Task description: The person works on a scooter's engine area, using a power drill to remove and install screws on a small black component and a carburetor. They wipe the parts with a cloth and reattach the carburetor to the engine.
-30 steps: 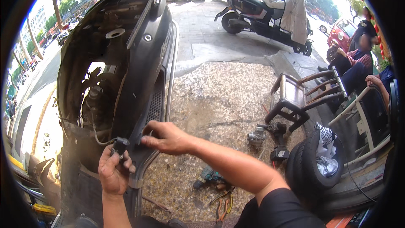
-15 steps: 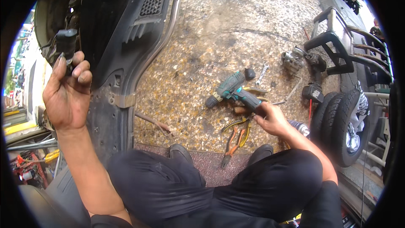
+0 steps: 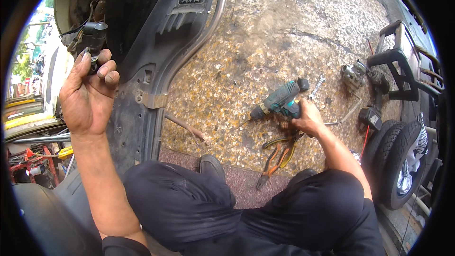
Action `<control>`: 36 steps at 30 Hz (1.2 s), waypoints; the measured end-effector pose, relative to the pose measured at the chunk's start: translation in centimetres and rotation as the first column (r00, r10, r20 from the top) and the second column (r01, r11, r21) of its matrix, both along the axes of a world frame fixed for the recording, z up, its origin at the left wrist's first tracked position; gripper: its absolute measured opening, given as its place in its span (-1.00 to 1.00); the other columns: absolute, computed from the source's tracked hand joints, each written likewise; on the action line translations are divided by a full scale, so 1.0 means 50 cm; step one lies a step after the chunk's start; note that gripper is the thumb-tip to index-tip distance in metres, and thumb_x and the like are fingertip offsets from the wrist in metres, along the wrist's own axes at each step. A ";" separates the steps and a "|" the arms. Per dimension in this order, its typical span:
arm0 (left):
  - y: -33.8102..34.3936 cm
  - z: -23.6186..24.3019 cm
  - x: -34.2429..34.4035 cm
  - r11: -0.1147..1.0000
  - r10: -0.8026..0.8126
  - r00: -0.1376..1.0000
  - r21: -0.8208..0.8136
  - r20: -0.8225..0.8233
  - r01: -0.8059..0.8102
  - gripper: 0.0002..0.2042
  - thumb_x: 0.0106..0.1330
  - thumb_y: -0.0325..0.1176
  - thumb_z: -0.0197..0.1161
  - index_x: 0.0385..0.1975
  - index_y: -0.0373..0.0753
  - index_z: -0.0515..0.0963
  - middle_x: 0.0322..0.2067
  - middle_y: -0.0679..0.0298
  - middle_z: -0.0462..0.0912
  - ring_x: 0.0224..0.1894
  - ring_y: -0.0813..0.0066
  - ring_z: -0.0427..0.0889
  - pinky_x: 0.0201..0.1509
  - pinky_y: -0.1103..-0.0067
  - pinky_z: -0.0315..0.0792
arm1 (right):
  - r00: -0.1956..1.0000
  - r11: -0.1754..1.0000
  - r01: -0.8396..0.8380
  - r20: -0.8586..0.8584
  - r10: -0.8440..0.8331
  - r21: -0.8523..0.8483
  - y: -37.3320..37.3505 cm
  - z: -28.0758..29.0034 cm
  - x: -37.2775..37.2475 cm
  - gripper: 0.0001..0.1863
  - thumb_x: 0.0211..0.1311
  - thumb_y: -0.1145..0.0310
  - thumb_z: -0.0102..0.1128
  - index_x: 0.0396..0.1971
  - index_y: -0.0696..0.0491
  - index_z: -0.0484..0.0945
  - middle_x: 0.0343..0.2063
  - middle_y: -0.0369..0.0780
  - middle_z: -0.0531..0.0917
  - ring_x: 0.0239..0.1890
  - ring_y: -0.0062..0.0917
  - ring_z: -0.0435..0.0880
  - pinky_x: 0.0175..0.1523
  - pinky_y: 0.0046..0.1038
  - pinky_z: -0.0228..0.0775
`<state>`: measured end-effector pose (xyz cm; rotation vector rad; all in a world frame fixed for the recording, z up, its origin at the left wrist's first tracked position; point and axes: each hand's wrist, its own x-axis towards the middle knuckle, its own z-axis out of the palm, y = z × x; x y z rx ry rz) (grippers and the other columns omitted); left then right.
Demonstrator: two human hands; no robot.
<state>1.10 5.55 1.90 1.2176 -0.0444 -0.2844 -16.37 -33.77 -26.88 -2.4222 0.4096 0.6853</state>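
Observation:
Raised at the upper left, my left hand [image 3: 90, 102] has its fingers curled round a black cylindrical component [image 3: 96, 33] with wires, beside the dark scooter body [image 3: 156, 66]. My right hand [image 3: 308, 121] is down on the floor at the handle end of a teal cordless drill [image 3: 279, 98], fingers closed over it and partly hidden. A small black block [image 3: 303, 85] and a silver spanner [image 3: 318, 85] lie just beyond. Pliers with orange and yellow handles [image 3: 272, 163] rest below the drill.
To the right are a metal part [image 3: 350, 76], another power tool [image 3: 379, 80], an overturned stool [image 3: 393, 57] and stacked tyres [image 3: 398, 175]. A pipe [image 3: 185, 125] lies near my left foot [image 3: 213, 168]. Red tools [image 3: 35, 161] are at the far left.
The view has swung down from the street to the floor. My right hand has left the scooter body and come down onto the drill. My left hand keeps the black component.

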 end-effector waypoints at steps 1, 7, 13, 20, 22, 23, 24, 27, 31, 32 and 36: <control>-0.002 -0.003 0.004 1.000 0.017 1.000 0.017 0.016 -0.018 -0.75 0.47 -0.40 0.03 0.04 -0.36 0.42 -0.17 0.04 0.58 -0.29 0.46 0.44 -0.21 0.54 0.44 | 1.000 1.000 0.001 -0.002 -0.001 -0.017 -0.002 0.007 -0.008 -0.38 -0.07 0.35 0.42 -0.02 0.29 0.36 -0.08 0.08 0.55 0.02 -0.10 0.56 0.20 -0.19 0.41; -0.007 -0.017 0.026 1.000 0.010 1.000 0.013 0.003 -0.010 -0.75 0.47 -0.37 0.04 0.04 -0.35 0.43 -0.17 0.07 0.58 -0.30 0.47 0.45 -0.23 0.55 0.42 | 0.971 0.912 0.182 0.079 -0.226 0.366 0.010 0.120 -0.051 -0.28 -0.16 0.39 0.47 0.06 0.29 0.36 -0.10 0.05 0.62 -0.03 -0.22 0.64 0.13 -0.29 0.48; -0.013 -0.030 0.046 0.998 -0.035 0.999 -0.043 0.018 0.036 -0.76 0.44 -0.39 0.08 0.00 -0.36 0.47 -0.19 0.07 0.60 -0.28 0.43 0.50 -0.16 0.51 0.46 | 0.976 0.571 0.132 -0.004 -0.219 0.811 -0.014 0.296 0.070 -0.21 -0.15 0.42 0.49 0.21 0.12 0.39 -0.03 -0.13 0.62 0.05 -0.35 0.56 0.22 -0.26 0.41; -0.017 -0.024 0.036 0.998 -0.017 0.999 -0.062 0.033 0.019 -0.80 0.43 -0.39 0.08 -0.06 -0.31 0.51 -0.25 0.14 0.60 -0.29 0.45 0.52 -0.17 0.48 0.48 | 0.982 0.941 -0.089 0.188 0.027 0.328 0.036 0.296 0.270 -0.43 -0.12 0.36 0.34 0.02 0.09 0.56 -0.29 -0.15 0.67 -0.27 -0.43 0.66 -0.09 -0.36 0.53; -0.018 -0.025 0.030 0.999 0.015 0.999 -0.043 0.039 -0.013 -0.80 0.42 -0.38 0.08 -0.07 -0.30 0.51 -0.29 0.18 0.59 -0.31 0.47 0.53 -0.20 0.46 0.50 | 0.991 0.938 -0.057 0.134 0.011 0.341 0.057 0.258 0.289 -0.50 -0.12 0.35 0.35 -0.07 0.12 0.62 -0.36 -0.15 0.69 -0.29 -0.44 0.66 -0.13 -0.38 0.51; -0.016 -0.025 0.027 0.999 0.022 0.999 -0.038 0.043 -0.021 -0.81 0.42 -0.39 0.08 -0.07 -0.30 0.51 -0.29 0.19 0.59 -0.32 0.48 0.53 -0.21 0.46 0.50 | 0.992 0.960 -0.050 0.124 0.016 0.277 0.066 0.237 0.295 -0.55 -0.14 0.34 0.34 -0.14 0.13 0.64 -0.43 -0.16 0.68 -0.32 -0.43 0.66 -0.15 -0.39 0.51; -0.015 -0.024 0.026 0.999 0.018 0.998 -0.036 0.062 -0.016 -0.81 0.42 -0.39 0.08 -0.07 -0.30 0.51 -0.29 0.19 0.58 -0.32 0.48 0.53 -0.22 0.46 0.51 | 0.988 0.952 -0.082 0.152 0.037 0.296 0.070 0.220 0.297 -0.55 -0.14 0.33 0.35 -0.14 0.13 0.65 -0.43 -0.16 0.68 -0.33 -0.43 0.67 -0.15 -0.39 0.51; -0.010 -0.024 0.023 0.999 0.032 0.999 -0.021 0.042 -0.031 -0.82 0.42 -0.39 0.07 -0.08 -0.30 0.50 -0.30 0.19 0.59 -0.34 0.47 0.56 -0.24 0.45 0.54 | 0.989 0.963 -0.080 0.142 0.044 0.258 0.074 0.181 0.297 -0.57 -0.16 0.31 0.35 -0.18 0.13 0.66 -0.43 -0.15 0.69 -0.35 -0.44 0.67 -0.16 -0.40 0.51; -0.005 -0.028 0.026 0.999 0.015 0.999 -0.036 0.038 -0.014 -0.81 0.42 -0.39 0.08 -0.08 -0.30 0.50 -0.31 0.19 0.60 -0.33 0.46 0.58 -0.25 0.45 0.56 | 0.988 0.955 -0.102 0.137 0.066 0.277 0.074 0.168 0.299 -0.57 -0.16 0.30 0.36 -0.19 0.12 0.66 -0.42 -0.13 0.70 -0.33 -0.42 0.68 -0.14 -0.39 0.52; -0.004 -0.029 0.027 0.999 0.018 0.999 -0.035 0.037 -0.017 -0.82 0.42 -0.39 0.08 -0.08 -0.30 0.50 -0.31 0.19 0.60 -0.33 0.46 0.58 -0.24 0.45 0.56 | 0.988 0.956 -0.107 0.133 0.072 0.274 0.075 0.170 0.300 -0.57 -0.16 0.30 0.36 -0.18 0.12 0.66 -0.41 -0.12 0.70 -0.33 -0.41 0.69 -0.14 -0.38 0.52; -0.006 -0.030 0.028 0.999 0.028 0.999 -0.033 0.033 -0.027 -0.82 0.41 -0.39 0.08 -0.09 -0.30 0.50 -0.32 0.19 0.61 -0.34 0.45 0.59 -0.24 0.45 0.57 | 0.993 0.965 -0.096 0.084 0.078 0.243 0.081 0.181 0.303 -0.56 -0.15 0.29 0.38 -0.18 0.13 0.65 -0.38 -0.11 0.71 -0.28 -0.38 0.70 -0.09 -0.37 0.52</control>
